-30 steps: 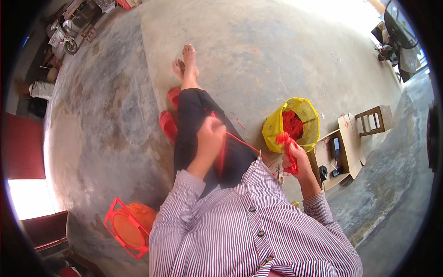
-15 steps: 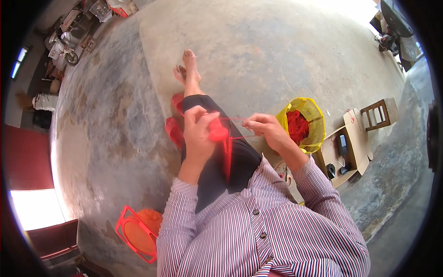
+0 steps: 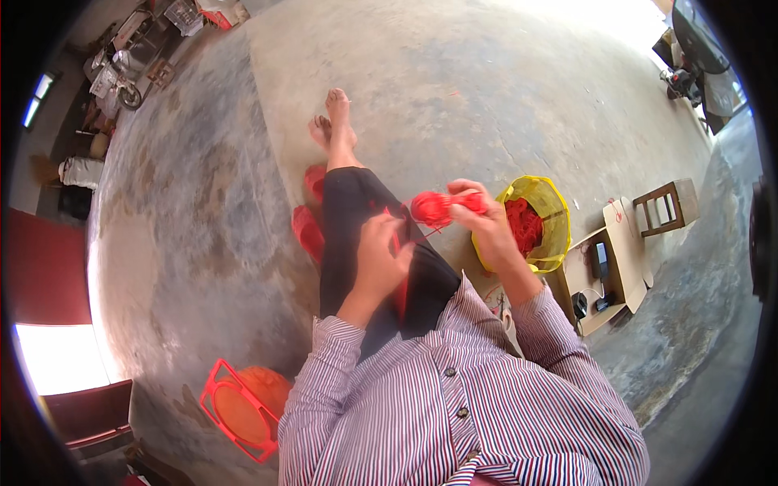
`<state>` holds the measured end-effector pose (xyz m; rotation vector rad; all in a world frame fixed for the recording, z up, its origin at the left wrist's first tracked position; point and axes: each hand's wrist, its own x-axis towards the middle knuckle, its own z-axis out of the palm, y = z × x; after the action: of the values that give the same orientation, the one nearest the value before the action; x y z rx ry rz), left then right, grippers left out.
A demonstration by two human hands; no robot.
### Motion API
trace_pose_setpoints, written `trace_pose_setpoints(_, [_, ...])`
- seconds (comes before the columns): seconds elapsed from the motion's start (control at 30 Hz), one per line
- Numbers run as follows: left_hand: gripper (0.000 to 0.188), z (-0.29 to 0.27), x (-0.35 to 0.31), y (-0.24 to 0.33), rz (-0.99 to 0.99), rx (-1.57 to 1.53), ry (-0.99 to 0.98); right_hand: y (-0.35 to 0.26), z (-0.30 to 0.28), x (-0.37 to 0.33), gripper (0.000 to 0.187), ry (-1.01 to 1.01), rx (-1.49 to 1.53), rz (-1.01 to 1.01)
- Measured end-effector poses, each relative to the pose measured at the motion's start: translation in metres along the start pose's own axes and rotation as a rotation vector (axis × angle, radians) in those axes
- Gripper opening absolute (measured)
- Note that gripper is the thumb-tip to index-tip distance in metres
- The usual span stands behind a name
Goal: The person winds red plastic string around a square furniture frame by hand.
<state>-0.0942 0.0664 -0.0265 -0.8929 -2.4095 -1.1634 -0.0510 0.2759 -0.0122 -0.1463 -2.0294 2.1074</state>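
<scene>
While the person sits over the concrete floor (image 3: 502, 105) with one dark-trousered leg stretched ahead, the right hand (image 3: 486, 223) is up and curled, fingers pinching a bright red bundle of thread (image 3: 436, 208) that sticks out just to the left of its fingertips. A thin red strand (image 3: 409, 239) runs from that bundle down and across to the left hand (image 3: 381, 259), which rests on the lap with fingers drawn in; whether it actually grips the strand is too blurred to tell. The two hands are near each other but apart, the right one higher. Just beyond the right hand, on its far right side, stands a yellow basket (image 3: 549, 194) with more red thread inside. Further right of that lies a flat cardboard box (image 3: 604, 275) with small dark gadgets on it, and beside it a little wooden stool (image 3: 666, 204). Ahead of the left hand a pair of red sandals (image 3: 309, 219) sits by the leg. Down behind the left elbow, well apart, lies an orange basket (image 3: 243, 405).
</scene>
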Motion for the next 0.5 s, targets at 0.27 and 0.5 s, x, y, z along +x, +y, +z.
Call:
trace_pose_setpoints(0.27, [0.024, 0.026, -0.031, -0.014, -0.536, -0.518, -0.225, -0.081, 0.022, -0.096, 0.028, -0.774, 1.042, 0.185])
trace_pose_setpoints(0.5, [0.023, 0.017, -0.027, -0.008, -0.689, -0.613, -0.366, -0.129, 0.030, -0.123, 0.042, -0.585, 0.909, 0.500])
